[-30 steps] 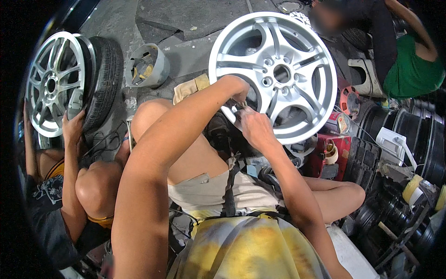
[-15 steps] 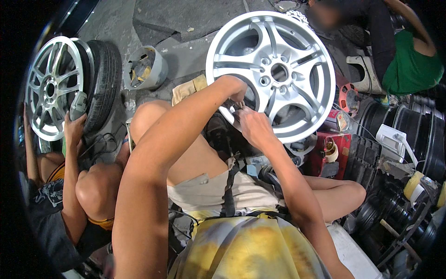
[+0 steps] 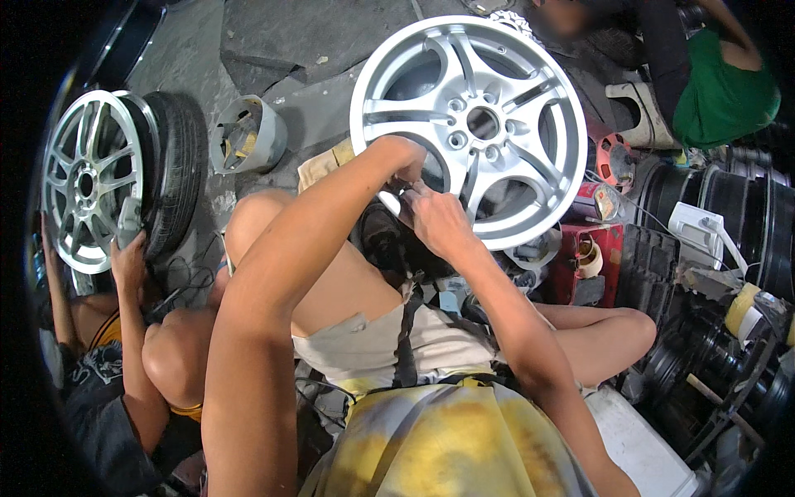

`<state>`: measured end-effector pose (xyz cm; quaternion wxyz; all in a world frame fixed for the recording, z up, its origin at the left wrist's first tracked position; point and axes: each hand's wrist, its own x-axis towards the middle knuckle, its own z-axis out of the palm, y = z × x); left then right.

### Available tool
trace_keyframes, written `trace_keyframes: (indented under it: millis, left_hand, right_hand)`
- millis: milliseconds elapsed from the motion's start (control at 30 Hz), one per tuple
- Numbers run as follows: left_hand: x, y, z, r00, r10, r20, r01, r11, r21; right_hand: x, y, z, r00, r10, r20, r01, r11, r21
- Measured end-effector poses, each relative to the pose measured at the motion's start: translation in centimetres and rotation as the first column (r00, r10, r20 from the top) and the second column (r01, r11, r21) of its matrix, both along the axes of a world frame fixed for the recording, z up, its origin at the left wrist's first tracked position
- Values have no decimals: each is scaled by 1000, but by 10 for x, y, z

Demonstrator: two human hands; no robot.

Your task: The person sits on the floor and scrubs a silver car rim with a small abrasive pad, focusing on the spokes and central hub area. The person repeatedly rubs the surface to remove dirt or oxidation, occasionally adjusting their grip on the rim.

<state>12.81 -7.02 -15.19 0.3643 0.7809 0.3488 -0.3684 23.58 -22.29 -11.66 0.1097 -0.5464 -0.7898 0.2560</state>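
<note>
While left hand (image 3: 404,159) and right hand (image 3: 439,219) meet at near-left rim of silver wheel (image 3: 439,123), both look curled; cannot tell what either grips.

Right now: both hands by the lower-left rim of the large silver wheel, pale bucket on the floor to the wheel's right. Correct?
One error: the pale bucket stands to the left of the large silver wheel, as the head view shows. The left hand and right hand are by its lower-left rim, as stated.

The left hand (image 3: 402,159) hooks downward, just beside the right hand (image 3: 440,219), whose fingers (image 3: 421,202) are curled.
</note>
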Motion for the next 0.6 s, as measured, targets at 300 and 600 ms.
trace_keyframes:
  millis: [300,600]
  left_hand:
    - [4,-6,20,999,14,41,-16,999,42]
    - [1,1,-25,1000,4,19,-4,1000,-13]
  right_hand:
    - [0,0,3,1000,-7,30,8,1000,-15]
    - [-1,0,-4,998,-37,-49,38,999,11]
